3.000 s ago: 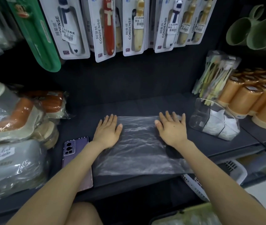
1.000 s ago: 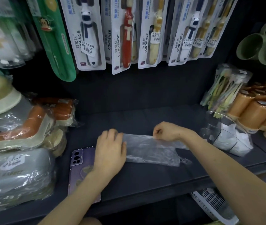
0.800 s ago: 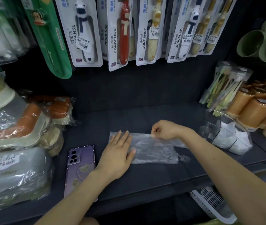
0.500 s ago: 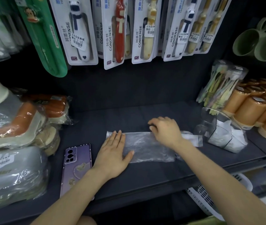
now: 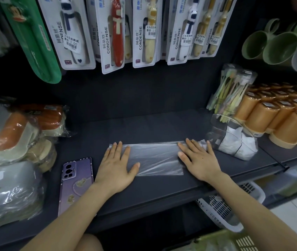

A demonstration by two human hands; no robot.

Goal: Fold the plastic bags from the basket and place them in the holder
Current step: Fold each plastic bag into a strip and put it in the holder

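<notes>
A clear plastic bag (image 5: pixel 155 158), folded into a long narrow strip, lies flat on the dark shelf (image 5: pixel 144 192). My left hand (image 5: pixel 117 165) presses its left end with straight fingers. Flat on the strip's right end rests my right hand (image 5: pixel 198 160), fingers spread. A clear plastic holder (image 5: pixel 231 138) with white folded bags inside stands just right of my right hand. Below the shelf edge at the lower right sits a white slotted basket (image 5: pixel 223 212).
A purple phone (image 5: pixel 75 180) lies left of my left hand. Wrapped packages (image 5: pixel 8 160) pile up on the far left. Orange cups (image 5: pixel 280 120) and a toothbrush pack (image 5: pixel 229 91) stand at the right. Toothbrush cards (image 5: pixel 144 33) hang above.
The wide bag was folded over into a narrow strip. My right hand, earlier pinching the bag's far edge, now lies flat on its right end; my left hand stayed pressing the left end.
</notes>
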